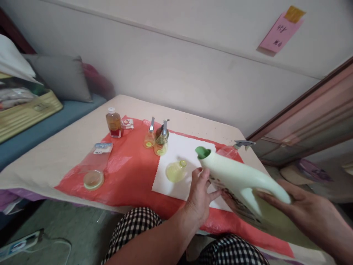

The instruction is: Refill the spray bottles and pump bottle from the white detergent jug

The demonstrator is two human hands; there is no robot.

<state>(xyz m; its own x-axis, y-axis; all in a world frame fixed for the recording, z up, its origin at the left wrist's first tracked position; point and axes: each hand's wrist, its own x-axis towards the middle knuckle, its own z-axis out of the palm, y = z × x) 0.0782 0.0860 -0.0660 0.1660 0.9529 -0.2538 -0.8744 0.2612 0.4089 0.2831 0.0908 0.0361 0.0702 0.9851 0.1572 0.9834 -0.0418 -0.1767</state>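
Note:
A large pale green jug (pixel 231 167) with a green spout (pixel 203 152) leans over the table, its spout end pointing left. My right hand (pixel 306 208) is wrapped round the jug's handle. Under the neck, my left hand (pixel 199 193) steadies the same jug with thumb and fingers against it. Just left of the spout, a small yellow-tinted bottle (pixel 174 172) with an uncapped neck is on a white sheet (pixel 180 147). No liquid stream shows between the two. Two yellow bottles with grey tops, a left one (pixel 149 139) and a right one (pixel 160 145), stand behind it.
Red plastic (pixel 129 169) covers part of the table (pixel 68 147). An amber bottle (pixel 114 123), a small packet (pixel 127 124), a clear pouch (pixel 99 151) and a round lidded dish (pixel 93 180) lie left. A clear spray bottle (pixel 228 151) is behind the jug. A wall (pixel 165 66) rises behind.

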